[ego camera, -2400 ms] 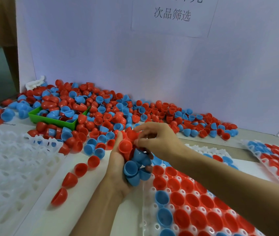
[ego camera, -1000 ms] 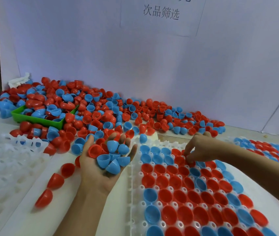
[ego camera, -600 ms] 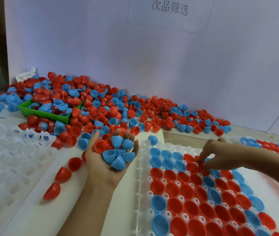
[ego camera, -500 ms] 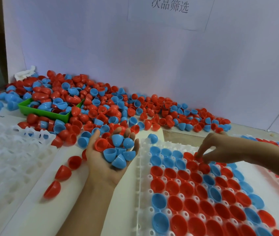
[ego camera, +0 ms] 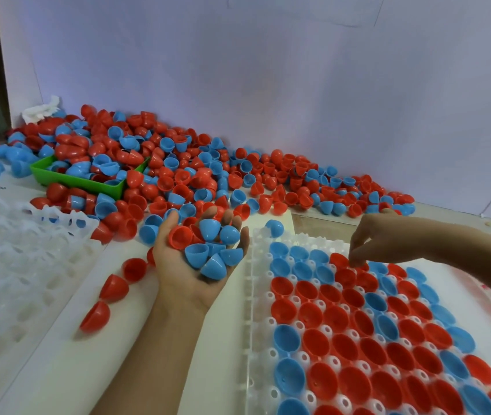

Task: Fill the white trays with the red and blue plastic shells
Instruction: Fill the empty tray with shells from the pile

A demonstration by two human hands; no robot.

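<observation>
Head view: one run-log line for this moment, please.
left hand: cups shells | right hand: fingertips at red shell in white tray

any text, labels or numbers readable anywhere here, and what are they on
No text can be read in this frame.
The paper sheet taped to the white backboard shows only its blank lower part; any writing on it lies above the frame.
No marks show on the shells, the white tray or the green bin.

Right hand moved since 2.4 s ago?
Yes. The right hand has left the shell-filled left hand and gone right, now fingertips down at a red plastic shell in the white tray's far rows.
</observation>
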